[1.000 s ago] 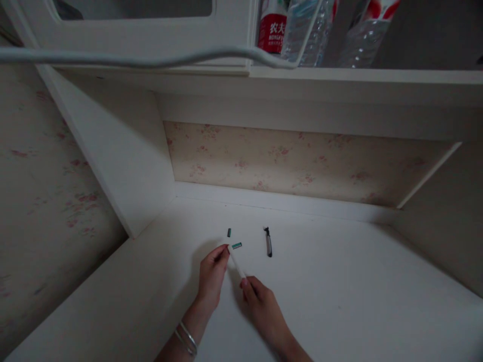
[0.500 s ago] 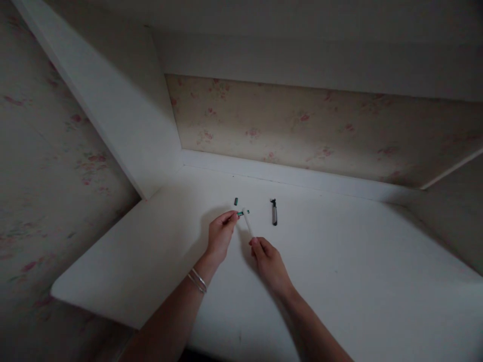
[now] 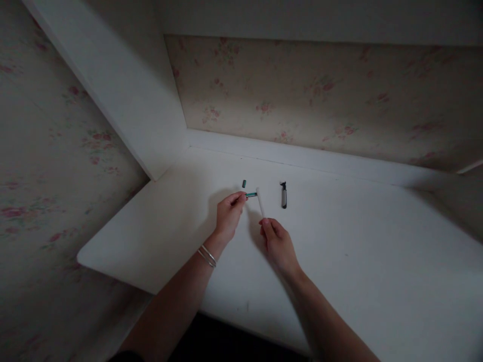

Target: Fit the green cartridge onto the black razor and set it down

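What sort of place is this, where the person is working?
Probably a room in a home: flowered wallpaper covers the wall behind a plain white desk, and a white panel rises at its left.

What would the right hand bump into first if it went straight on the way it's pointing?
Probably the left hand, or the green-and-black piece it holds: the right hand angles that way. Depth is hard to judge here, so it might pass over them.
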Demonstrator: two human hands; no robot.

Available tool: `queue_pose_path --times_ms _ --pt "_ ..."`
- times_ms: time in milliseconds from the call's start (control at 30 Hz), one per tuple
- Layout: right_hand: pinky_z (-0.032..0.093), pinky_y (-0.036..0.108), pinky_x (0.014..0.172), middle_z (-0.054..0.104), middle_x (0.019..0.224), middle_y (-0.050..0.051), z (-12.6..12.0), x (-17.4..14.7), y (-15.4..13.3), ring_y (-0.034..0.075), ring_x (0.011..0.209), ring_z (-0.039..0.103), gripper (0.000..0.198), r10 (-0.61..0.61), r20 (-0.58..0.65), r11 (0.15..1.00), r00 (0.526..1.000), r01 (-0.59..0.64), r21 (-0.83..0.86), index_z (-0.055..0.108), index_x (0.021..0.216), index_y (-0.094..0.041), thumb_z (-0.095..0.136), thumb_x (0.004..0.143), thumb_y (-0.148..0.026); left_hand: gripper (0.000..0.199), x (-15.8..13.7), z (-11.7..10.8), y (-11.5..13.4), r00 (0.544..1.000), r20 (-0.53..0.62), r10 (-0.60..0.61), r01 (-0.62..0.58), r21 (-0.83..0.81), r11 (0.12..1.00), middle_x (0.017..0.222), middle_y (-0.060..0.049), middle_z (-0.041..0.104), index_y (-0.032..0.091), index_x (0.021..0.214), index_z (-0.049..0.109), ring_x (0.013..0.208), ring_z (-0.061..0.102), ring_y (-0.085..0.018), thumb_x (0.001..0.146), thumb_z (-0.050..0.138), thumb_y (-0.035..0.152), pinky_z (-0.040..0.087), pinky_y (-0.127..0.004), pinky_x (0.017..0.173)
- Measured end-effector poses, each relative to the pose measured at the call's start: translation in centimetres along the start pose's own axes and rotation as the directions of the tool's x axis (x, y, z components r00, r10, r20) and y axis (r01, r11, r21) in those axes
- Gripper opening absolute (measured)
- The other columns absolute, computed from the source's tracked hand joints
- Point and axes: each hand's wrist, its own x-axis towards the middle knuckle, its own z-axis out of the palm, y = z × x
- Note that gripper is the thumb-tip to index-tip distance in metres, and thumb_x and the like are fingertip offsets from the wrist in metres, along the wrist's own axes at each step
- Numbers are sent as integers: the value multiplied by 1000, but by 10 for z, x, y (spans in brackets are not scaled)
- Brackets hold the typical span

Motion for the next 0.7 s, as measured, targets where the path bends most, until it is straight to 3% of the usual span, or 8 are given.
queue_pose_path --times_ms 133,267,400,567,700 --pt "33 24 45 56 62 1 2 -1 0 14 50 47 44 -8 53 1000 999 8 -3 63 82 -17 42 86 -56 29 2 -1 -2 1000 -3 4 -3 23 1000 68 -2 59 13 89 70 50 37 -8 75 63 38 26 -22 46" --pt "32 23 45 55 61 0 2 -2 0 14 50 45 45 6 2 1000 1000 -6 0 61 82 -17 41 86 -57 29 2 -1 -1 1000 -8 -18 18 20 1000 66 -1 59 14 90 70 49 37 -8 74 64 38 25 -22 45" --pt "33 23 45 54 59 -1 3 -4 2 14 49 45 44 -8 74 1000 997 10 -18 62 79 -18 42 86 -57 28 1 0 0 1000 -9 17 -17 46 999 66 -2 60 14 88 71 53 42 -10 74 64 37 29 -23 50" --pt "35 24 46 55 60 0 -1 0 2 14 51 47 46 -9 -37 1000 999 9 -20 64 84 -17 41 86 -57 30 0 0 -1 1000 -5 -15 15 18 1000 65 0 57 14 89 69 49 36 -8 73 66 39 25 -22 44" --pt "39 24 51 56 68 0 -9 2 -4 14 54 49 45 -117 -74 993 990 116 -14 65 104 -17 43 88 -53 36 1 -2 -3 1000 13 -23 23 12 1000 68 0 58 14 92 69 49 35 -6 73 67 44 24 -21 43"
